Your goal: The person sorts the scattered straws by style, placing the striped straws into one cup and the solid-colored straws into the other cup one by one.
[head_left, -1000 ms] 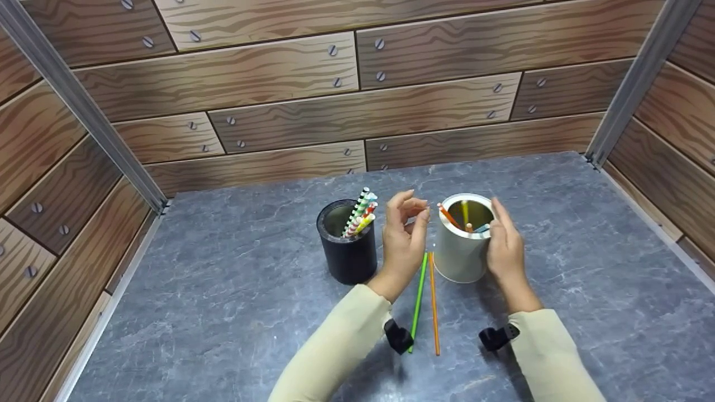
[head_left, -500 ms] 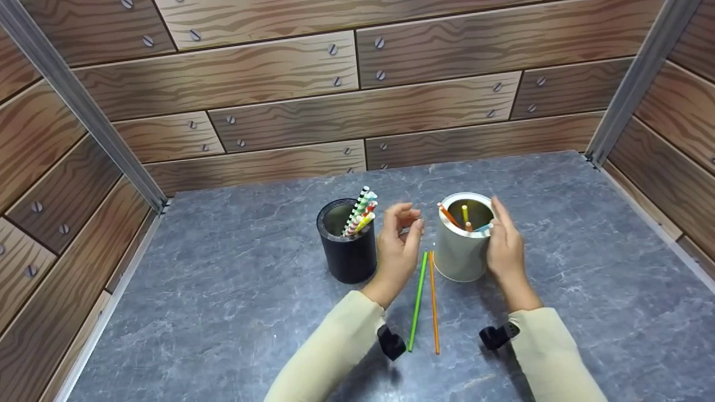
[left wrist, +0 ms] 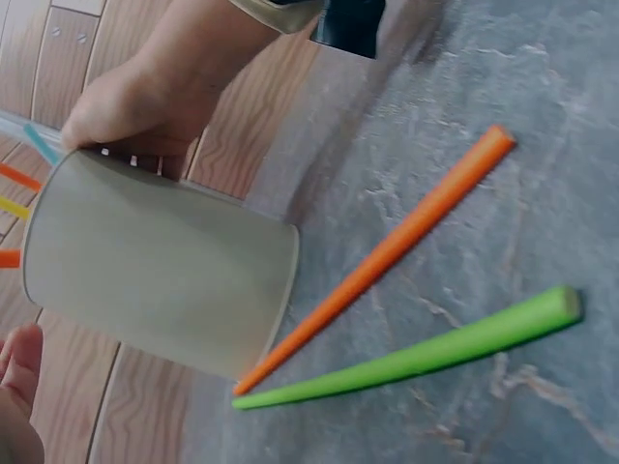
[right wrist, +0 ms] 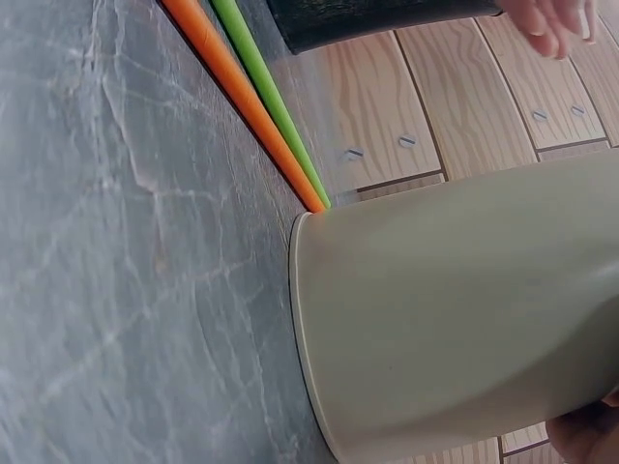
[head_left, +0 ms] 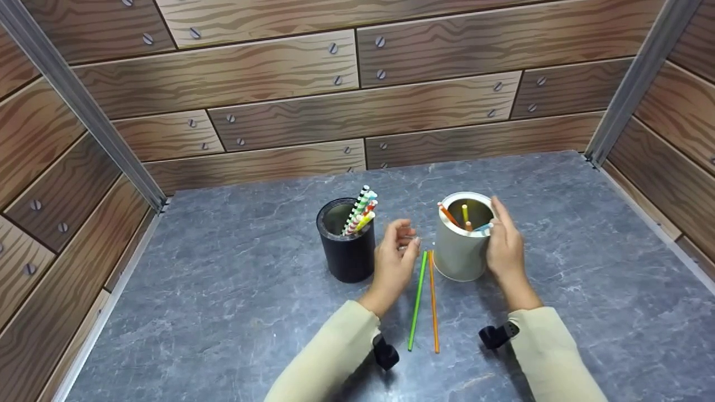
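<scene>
My right hand (head_left: pixel 506 251) holds a pale grey-white can (head_left: pixel 461 257) at its right side, thumb near the front of the rim. The can stands upright with several straws in it, among them orange, yellow and blue ones. My left hand (head_left: pixel 391 268) hovers between the two containers, fingers loosely bent and nothing in them. A green straw (head_left: pixel 417 304) and an orange straw (head_left: pixel 434 307) lie on the table just in front of the can, their far ends close together by its base. In the left wrist view, part of the left hand (left wrist: pixel 19 406) shows at the lower left.
Left of the left hand stands a black cup (head_left: pixel 349 259) with several striped straws (head_left: pixel 360 212) leaning to its right. The grey marbled table (head_left: pixel 223 290) is bounded by a wood-patterned back wall (head_left: pixel 290 117) and side panels with metal posts.
My left hand has drawn back from beside the can's rim, toward me and slightly left. The right hand, can and loose straws have stayed put.
</scene>
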A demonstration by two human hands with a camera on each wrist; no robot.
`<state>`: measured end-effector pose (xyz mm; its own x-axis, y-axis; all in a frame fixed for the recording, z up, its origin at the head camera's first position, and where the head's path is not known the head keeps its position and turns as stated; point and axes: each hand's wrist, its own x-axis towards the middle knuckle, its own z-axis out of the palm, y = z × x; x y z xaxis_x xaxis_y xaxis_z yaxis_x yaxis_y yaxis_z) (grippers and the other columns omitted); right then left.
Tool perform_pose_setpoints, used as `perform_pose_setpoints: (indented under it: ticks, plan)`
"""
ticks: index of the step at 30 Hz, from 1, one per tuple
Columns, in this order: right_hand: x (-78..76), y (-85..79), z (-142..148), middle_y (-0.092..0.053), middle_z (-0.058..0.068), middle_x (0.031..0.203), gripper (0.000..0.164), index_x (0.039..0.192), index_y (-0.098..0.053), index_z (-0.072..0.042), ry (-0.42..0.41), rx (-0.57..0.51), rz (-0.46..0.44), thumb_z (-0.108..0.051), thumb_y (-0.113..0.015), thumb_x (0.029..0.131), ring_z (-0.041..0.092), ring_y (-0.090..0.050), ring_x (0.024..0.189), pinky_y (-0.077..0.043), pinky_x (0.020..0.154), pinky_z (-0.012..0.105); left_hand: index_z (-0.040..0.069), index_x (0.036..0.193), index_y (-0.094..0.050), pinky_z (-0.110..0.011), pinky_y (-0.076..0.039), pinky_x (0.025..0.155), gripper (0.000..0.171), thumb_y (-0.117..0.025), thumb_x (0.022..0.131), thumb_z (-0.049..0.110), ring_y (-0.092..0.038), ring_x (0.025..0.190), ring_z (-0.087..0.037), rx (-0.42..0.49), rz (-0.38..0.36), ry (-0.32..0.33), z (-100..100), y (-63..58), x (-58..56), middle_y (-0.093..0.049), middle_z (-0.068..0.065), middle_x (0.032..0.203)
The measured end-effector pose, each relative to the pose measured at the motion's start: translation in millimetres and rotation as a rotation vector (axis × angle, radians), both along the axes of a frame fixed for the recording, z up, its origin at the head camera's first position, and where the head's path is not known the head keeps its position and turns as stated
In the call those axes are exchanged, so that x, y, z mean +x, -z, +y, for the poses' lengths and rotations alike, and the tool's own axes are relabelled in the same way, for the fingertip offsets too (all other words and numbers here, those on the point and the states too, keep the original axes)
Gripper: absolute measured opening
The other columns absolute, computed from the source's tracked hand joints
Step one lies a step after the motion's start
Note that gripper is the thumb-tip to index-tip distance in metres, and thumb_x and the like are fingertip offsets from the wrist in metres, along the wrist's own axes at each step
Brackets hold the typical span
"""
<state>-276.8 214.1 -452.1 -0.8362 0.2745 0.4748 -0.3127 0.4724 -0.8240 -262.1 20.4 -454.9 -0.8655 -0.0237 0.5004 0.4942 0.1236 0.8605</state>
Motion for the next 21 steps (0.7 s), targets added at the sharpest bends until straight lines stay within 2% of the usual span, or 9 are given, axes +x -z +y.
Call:
perform_pose_setpoints:
  ticks: [3, 10, 21]
  plan:
    - [-0.4, 0.0, -0.2, -0.044, 0.017, 0.139, 0.045, 0.137, -0.042, 0.002, 0.000, -0.003, 0.002, -0.011, -0.032, 0.094, 0.031, -0.037, 0.130, -0.027, 0.108, 0.039, -0.002, 0.106, -0.055, -0.025, -0.053, 0.065, 0.024, -0.059, 0.082, -0.005, -0.064, 0.079, -0.021, -0.045, -0.018, -0.011, -0.5, 4.8, 0.9, -0.063, -0.019, 0.092]
    - [-0.4, -0.5, -0.6, -0.043, 0.018, 0.138, 0.045, 0.136, -0.042, 0.003, -0.001, -0.012, 0.014, -0.009, -0.032, 0.094, 0.032, -0.036, 0.130, -0.026, 0.109, 0.038, 0.001, 0.098, -0.061, -0.020, -0.050, 0.070, 0.019, -0.062, 0.080, -0.002, -0.065, 0.078, -0.018, -0.245, -0.050, -0.063, -0.6, 15.3, 2.1, -0.066, -0.014, 0.090]
    - [-1.4, 1.1, -0.7, -0.044, 0.019, 0.137, 0.044, 0.135, -0.043, 0.004, -0.004, -0.025, 0.032, -0.008, -0.033, 0.094, 0.034, -0.036, 0.130, -0.025, 0.109, 0.035, -0.004, 0.101, -0.062, -0.016, -0.047, 0.064, 0.025, -0.067, 0.076, 0.000, -0.062, 0.070, -0.012, -0.378, -0.138, 0.032, -2.8, 33.1, 2.4, -0.067, -0.011, 0.082]
